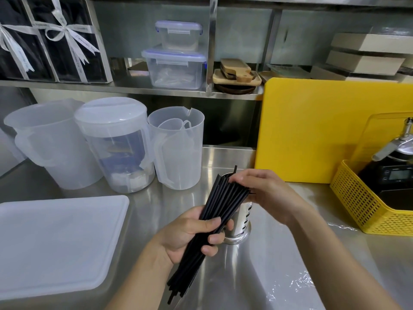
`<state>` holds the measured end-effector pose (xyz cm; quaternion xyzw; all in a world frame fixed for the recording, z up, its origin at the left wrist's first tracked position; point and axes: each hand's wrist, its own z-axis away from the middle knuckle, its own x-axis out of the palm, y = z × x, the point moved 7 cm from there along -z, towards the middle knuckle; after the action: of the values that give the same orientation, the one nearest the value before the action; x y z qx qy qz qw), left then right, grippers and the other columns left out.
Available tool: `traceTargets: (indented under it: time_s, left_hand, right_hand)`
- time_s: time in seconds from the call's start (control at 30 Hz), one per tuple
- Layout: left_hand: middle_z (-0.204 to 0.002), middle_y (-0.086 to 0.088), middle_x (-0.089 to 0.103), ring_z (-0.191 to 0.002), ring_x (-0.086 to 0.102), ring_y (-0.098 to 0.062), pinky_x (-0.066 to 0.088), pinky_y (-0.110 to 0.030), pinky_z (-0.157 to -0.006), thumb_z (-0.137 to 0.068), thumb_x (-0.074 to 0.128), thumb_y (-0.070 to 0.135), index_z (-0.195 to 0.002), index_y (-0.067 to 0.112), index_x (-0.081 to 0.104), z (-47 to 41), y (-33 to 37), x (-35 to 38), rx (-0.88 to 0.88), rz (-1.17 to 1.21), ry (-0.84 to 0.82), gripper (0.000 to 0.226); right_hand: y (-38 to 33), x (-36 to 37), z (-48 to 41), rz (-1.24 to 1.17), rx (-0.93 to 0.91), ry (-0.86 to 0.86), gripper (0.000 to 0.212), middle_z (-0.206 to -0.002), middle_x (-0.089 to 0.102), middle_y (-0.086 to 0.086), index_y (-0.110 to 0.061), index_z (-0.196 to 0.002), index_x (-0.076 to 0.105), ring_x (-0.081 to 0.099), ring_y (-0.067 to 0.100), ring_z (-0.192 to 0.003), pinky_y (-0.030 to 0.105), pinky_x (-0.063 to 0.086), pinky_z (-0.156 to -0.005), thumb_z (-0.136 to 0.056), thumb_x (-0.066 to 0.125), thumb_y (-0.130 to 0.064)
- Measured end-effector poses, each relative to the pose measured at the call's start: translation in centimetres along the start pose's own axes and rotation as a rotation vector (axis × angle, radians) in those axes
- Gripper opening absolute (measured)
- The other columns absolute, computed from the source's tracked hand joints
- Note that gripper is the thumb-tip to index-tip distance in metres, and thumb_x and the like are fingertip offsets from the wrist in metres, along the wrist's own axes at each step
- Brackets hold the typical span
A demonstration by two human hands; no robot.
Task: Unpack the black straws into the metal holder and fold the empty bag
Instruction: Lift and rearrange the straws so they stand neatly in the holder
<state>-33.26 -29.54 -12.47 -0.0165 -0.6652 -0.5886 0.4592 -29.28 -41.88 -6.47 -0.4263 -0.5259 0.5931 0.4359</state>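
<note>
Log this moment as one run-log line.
stage: straws out of bag | left hand: grips black straws bundle | right hand: on straw tips over metal holder | bag: on counter, unfolded

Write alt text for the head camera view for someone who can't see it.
A person's left hand grips a bundle of black straws while the right hand steadies their upper ends over a perforated metal holder on a steel counter. Clear plastic pitchers stand behind, a yellow basket at right.
</note>
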Motion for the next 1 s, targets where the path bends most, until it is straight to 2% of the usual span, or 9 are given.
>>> traceTargets:
  time_s: [0.13,0.3,0.43,0.53,0.63,0.7,0.8,0.93,1.0]
  left_hand:
    - [-0.088,-0.008,0.061,-0.056,0.048,-0.011,0.038,-0.019,-0.043,-0.081,0.061,0.004,-0.104,0.005,0.058,-0.2,-0.3,0.0,-0.015,-0.072,0.039,0.023]
    - [-0.089,-0.008,0.060,-0.057,0.047,-0.011,0.038,-0.019,-0.044,-0.083,0.054,0.002,-0.118,0.002,0.047,-0.1,-0.2,0.1,-0.011,-0.132,0.031,0.036]
    - [-0.089,-0.008,0.060,-0.058,0.048,-0.012,0.039,-0.020,-0.045,-0.080,0.058,0.006,-0.115,0.002,0.050,0.0,0.1,0.1,0.012,-0.137,0.021,0.036]
    - [-0.091,-0.008,0.060,-0.058,0.048,-0.012,0.040,-0.020,-0.045,-0.082,0.055,0.005,-0.116,0.002,0.049,0.0,0.1,0.0,0.009,-0.141,0.035,0.035]
    - [-0.089,-0.007,0.061,-0.058,0.047,-0.012,0.039,-0.019,-0.044,-0.084,0.053,0.005,-0.117,0.002,0.048,0.2,-0.2,-0.1,-0.008,-0.143,0.050,0.034]
    - [-0.087,-0.006,0.062,-0.056,0.047,-0.011,0.037,-0.018,-0.043,-0.084,0.051,0.006,-0.119,0.001,0.046,0.2,-0.3,-0.1,-0.014,-0.128,0.052,0.036]
    - [-0.086,-0.005,0.062,-0.055,0.047,-0.010,0.036,-0.018,-0.043,-0.084,0.052,0.006,-0.127,-0.004,0.040,0.1,-0.2,0.0,-0.014,-0.112,0.036,0.046]
    - [-0.086,-0.005,0.062,-0.056,0.047,-0.010,0.036,-0.018,-0.043,-0.082,0.057,0.007,-0.126,-0.006,0.040,-0.1,-0.2,0.0,-0.019,-0.130,0.027,0.049]
    - [-0.088,-0.005,0.062,-0.056,0.048,-0.010,0.037,-0.018,-0.043,-0.079,0.063,0.009,-0.123,-0.003,0.043,0.0,-0.3,0.1,-0.023,-0.127,0.013,0.050]
  right_hand:
    - [-1.0,0.1,-0.5,0.319,0.055,-0.067,0.005,-0.080,0.069,0.009,-0.007,-0.079,0.068,0.065,0.016,-0.074,0.026,0.050,-0.071,-0.083,0.065,-0.008]
    - [-2.6,0.0,-0.7,0.482,0.024,-0.149,0.006,-0.090,0.071,0.020,0.000,-0.081,0.070,0.065,0.025,-0.082,0.038,0.051,-0.080,-0.078,0.070,-0.006]
    - [-2.3,0.6,-0.8,0.374,-0.023,-0.108,0.004,-0.080,0.068,0.020,-0.001,-0.077,0.068,0.064,0.021,-0.073,0.034,0.050,-0.073,-0.078,0.069,-0.005]
    - [-1.9,-0.4,-1.2,0.124,-0.051,0.045,0.014,-0.075,0.064,0.008,-0.013,-0.065,0.064,0.061,0.017,-0.069,0.030,0.046,-0.065,-0.076,0.066,-0.005]
    - [-1.5,-1.9,-1.6,-0.106,-0.054,0.187,0.014,-0.064,0.056,0.007,-0.014,-0.064,0.057,0.056,0.014,-0.059,0.027,0.042,-0.061,-0.075,0.063,-0.009]
    - [-1.0,-1.7,-1.5,-0.070,-0.042,0.157,0.021,-0.062,0.056,0.008,-0.012,-0.063,0.058,0.054,0.016,-0.058,0.026,0.042,-0.059,-0.083,0.060,-0.007]
    - [-0.5,-0.2,-1.0,0.044,-0.009,0.034,0.018,-0.079,0.065,0.016,-0.003,-0.076,0.064,0.059,0.029,-0.073,0.033,0.046,-0.068,-0.088,0.059,-0.017]
    - [-1.4,-1.9,-1.3,-0.136,-0.085,0.233,0.019,-0.076,0.070,0.007,-0.008,-0.076,0.055,0.066,0.021,-0.074,0.033,0.051,-0.072,-0.093,0.050,-0.015]
    - [-1.4,-2.3,-1.3,-0.152,-0.053,0.236,0.011,-0.078,0.068,0.009,-0.008,-0.080,0.056,0.065,0.019,-0.074,0.030,0.050,-0.067,-0.090,0.056,-0.014]
